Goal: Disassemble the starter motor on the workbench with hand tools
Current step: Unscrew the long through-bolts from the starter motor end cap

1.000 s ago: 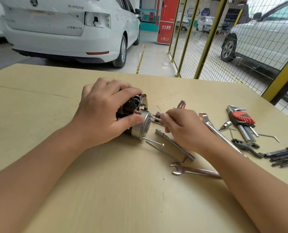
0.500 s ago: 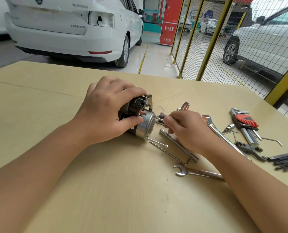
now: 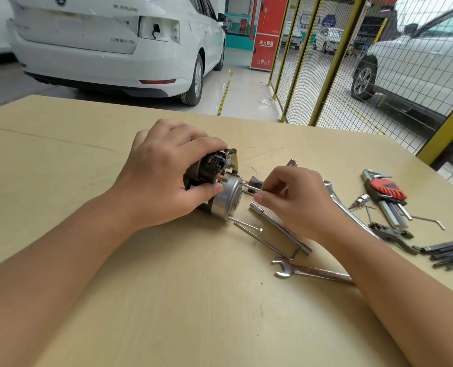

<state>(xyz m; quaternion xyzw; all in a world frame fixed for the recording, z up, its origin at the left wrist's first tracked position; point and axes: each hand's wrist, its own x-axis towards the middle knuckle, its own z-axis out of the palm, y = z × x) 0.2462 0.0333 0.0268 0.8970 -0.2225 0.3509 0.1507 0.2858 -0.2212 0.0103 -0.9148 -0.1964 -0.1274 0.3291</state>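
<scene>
The starter motor [image 3: 214, 186] lies on the desk [image 3: 61, 160], and the left hand [image 3: 164, 176] grips it with curled fingers. The right hand [image 3: 299, 200] pinches a long bolt [image 3: 249, 187] at the motor's silver end.

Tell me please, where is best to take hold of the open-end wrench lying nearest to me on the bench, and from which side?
Probably the bare middle of the open-end wrench shank, pinched from above across its narrow edges. It lies flat on the workbench, its jaw end pointing left, while its right end runs under the forearm, so come from the near side.
</scene>
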